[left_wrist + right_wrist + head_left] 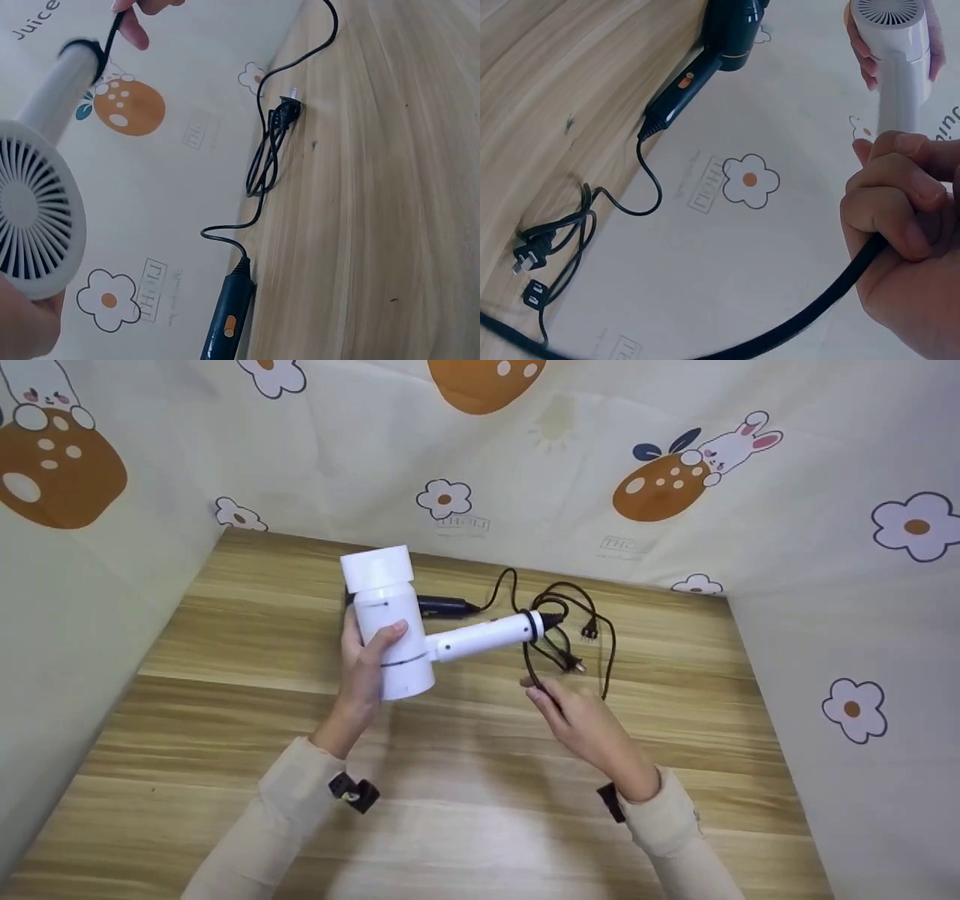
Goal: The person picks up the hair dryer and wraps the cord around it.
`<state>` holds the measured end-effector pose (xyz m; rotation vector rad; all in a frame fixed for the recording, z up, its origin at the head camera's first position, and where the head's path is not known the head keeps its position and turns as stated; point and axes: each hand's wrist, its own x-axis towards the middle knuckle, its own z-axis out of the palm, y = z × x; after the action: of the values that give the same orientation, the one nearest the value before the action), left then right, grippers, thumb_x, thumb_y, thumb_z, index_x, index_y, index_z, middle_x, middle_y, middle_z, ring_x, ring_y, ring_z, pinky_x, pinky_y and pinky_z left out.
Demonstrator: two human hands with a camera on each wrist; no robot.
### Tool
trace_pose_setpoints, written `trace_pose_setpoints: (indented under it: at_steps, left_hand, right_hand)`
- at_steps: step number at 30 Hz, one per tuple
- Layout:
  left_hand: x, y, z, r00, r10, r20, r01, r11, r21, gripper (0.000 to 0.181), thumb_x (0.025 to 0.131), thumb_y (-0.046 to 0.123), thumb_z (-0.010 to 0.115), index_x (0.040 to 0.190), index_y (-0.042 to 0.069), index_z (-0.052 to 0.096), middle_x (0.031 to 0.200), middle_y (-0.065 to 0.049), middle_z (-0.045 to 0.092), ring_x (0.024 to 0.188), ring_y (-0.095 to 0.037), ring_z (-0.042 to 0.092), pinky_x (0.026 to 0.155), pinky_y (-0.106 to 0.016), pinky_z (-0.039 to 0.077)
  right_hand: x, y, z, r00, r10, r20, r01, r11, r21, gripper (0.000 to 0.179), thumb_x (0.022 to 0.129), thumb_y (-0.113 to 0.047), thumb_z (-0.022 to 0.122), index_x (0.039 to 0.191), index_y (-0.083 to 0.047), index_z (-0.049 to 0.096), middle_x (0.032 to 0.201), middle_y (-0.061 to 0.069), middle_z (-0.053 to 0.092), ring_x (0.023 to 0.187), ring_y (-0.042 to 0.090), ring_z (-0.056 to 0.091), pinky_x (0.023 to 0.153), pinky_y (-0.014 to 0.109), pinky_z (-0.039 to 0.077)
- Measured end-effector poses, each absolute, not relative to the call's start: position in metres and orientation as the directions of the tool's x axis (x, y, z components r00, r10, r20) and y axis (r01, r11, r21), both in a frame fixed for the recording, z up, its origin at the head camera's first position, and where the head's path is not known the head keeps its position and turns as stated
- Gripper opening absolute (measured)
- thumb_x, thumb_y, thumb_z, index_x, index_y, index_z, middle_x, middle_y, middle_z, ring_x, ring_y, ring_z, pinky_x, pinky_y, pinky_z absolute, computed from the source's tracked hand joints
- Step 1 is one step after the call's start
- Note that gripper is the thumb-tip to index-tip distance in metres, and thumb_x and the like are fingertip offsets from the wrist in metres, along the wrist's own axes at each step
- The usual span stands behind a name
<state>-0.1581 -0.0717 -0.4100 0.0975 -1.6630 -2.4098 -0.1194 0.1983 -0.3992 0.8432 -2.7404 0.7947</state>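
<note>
A white hair dryer (386, 609) is raised over the wooden table, its handle pointing right. My left hand (360, 669) grips it round the barrel, thumb across the near side. The slotted round vent (30, 206) of this dryer shows in the left wrist view. Just below the handle's end, my right hand (589, 724) holds the black cord (802, 319) between curled fingers and thumb. Behind the white dryer lies a dark hair dryer (681, 96) with an orange switch, partly hidden from the head camera.
Toward the table's back right lie loops of black cord (564, 585) with two plugs, one plug (589, 630) behind the other. A patterned cloth (525, 472) with flowers and rabbits rises along the back and sides of the wooden table (225, 780).
</note>
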Motion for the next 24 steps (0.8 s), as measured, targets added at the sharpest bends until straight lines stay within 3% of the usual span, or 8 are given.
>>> trace_pose_setpoints:
  at_steps: [6,12,17,24]
  left_hand:
    - [-0.164,-0.077,-0.416,-0.976,-0.217,0.036,0.102,-0.300,0.948,0.051,0.081,0.012,0.060,0.127,0.011,0.037,0.104,-0.003,0.055,0.087,-0.016,0.059,0.077,-0.032,0.051]
    - [-0.163,-0.077,-0.423,-0.983,-0.179,0.039,0.078,-0.218,0.973,0.052,0.081,0.013,0.062,0.126,0.009,0.037,0.104,-0.007,0.055,0.087,-0.017,0.059,0.076,-0.033,0.051]
    - [-0.162,-0.075,-0.423,-0.993,-0.078,0.085,0.094,-0.123,0.988,0.056,0.080,0.012,0.066,0.128,0.007,0.037,0.105,-0.010,0.054,0.088,-0.020,0.058,0.077,-0.036,0.052]
    - [-0.159,-0.076,-0.420,-0.990,0.055,0.133,0.128,-0.089,0.988,0.059,0.076,0.012,0.068,0.126,0.007,0.037,0.104,-0.012,0.056,0.088,-0.022,0.059,0.077,-0.039,0.053]
  right_hand:
    - [-0.117,0.203,-0.399,-0.706,-0.533,0.467,-0.699,0.631,-0.337,0.009,0.088,-0.010,0.060,0.092,-0.005,0.067,0.065,0.000,0.060,0.051,0.005,0.047,0.050,0.018,0.045]
    - [-0.122,0.206,-0.394,-0.613,-0.537,0.579,-0.756,0.613,-0.232,0.004,0.085,-0.009,0.065,0.083,-0.006,0.066,0.064,-0.002,0.058,0.051,0.004,0.048,0.046,0.016,0.040]
    - [-0.127,0.210,-0.389,-0.600,-0.530,0.599,-0.753,0.626,-0.200,0.004,0.082,-0.007,0.068,0.085,-0.006,0.066,0.071,-0.001,0.061,0.053,0.005,0.048,0.046,0.017,0.040]
    - [-0.133,0.216,-0.385,-0.611,-0.474,0.633,-0.742,0.621,-0.251,0.007,0.079,-0.010,0.071,0.085,-0.007,0.069,0.075,0.001,0.065,0.050,0.004,0.049,0.045,0.013,0.039]
